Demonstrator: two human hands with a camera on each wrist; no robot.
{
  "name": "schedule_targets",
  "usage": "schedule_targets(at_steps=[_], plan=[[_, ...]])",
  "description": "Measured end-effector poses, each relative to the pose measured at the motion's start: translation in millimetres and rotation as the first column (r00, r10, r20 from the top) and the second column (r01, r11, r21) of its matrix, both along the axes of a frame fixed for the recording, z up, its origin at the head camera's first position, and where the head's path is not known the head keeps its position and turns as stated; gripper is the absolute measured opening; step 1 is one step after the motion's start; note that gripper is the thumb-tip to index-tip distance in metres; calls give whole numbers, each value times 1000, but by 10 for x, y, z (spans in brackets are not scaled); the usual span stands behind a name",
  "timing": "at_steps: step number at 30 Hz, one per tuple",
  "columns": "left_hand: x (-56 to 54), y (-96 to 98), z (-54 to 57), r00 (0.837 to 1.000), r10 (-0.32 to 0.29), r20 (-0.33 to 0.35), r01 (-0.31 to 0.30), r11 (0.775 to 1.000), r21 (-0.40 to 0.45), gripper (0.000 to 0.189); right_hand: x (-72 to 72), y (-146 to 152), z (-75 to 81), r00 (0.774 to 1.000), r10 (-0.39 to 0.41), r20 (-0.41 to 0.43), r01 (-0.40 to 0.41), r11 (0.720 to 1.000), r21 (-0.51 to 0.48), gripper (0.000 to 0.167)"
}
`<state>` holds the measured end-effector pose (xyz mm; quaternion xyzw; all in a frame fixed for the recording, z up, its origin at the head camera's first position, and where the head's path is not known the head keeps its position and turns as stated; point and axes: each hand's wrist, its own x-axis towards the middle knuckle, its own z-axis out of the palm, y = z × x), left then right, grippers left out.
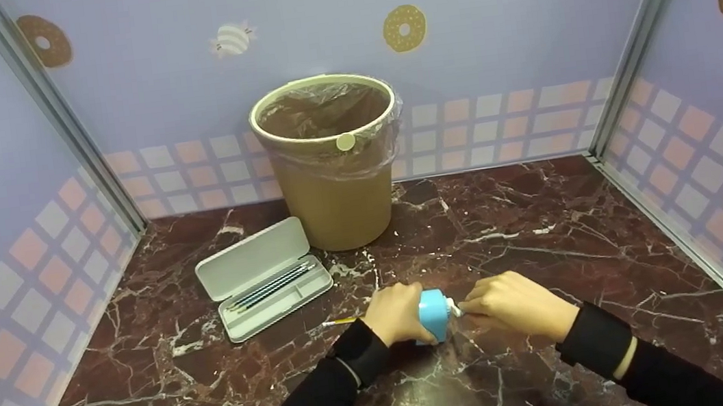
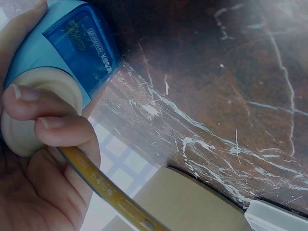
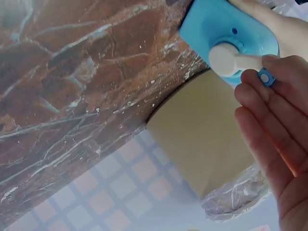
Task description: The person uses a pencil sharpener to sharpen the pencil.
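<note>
A light blue hand-crank pencil sharpener [image 1: 434,311] lies on its side just above or on the marbled tabletop. My left hand [image 1: 395,316] grips it, with fingertips over its round cream front in the left wrist view. A yellow pencil [image 2: 103,187] sticks out from that front, beside the fingers; its inserted end is hidden. In the sharpener's dark blue shavings window [image 2: 82,41] some shavings show. On the opposite side, my right hand [image 1: 508,302] pinches the small blue knob [image 3: 266,77] at the end of the white crank [image 3: 245,61].
An open white pencil case [image 1: 251,261] holding several pencils [image 1: 275,286] lies to the left. Behind it stands a tan bin [image 1: 341,205] lined with a clear plastic bag [image 1: 390,151]. Patterned walls [image 1: 314,43] enclose the marbled table [image 1: 151,401] at the back and sides.
</note>
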<state>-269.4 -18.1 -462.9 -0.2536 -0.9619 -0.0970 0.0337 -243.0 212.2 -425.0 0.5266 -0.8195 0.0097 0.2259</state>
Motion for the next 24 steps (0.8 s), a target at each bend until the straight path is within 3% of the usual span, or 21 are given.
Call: schedule_targets(at_steps=[6,16,24], plan=[[0,-2,9,1000,-4,4,4,1000,-16,63,-52,6,56,999,-36,37,35,999,19,17],[-4,6,-6,1000,-17,-5,17,999,-27,65,-204,-15,42,999,-41,36,44,997,-60,12],[-8,2,-8,1000,-8,7,8,1000,-23,66,-265,-26,30,996,-85,36,87,995,-54,12]])
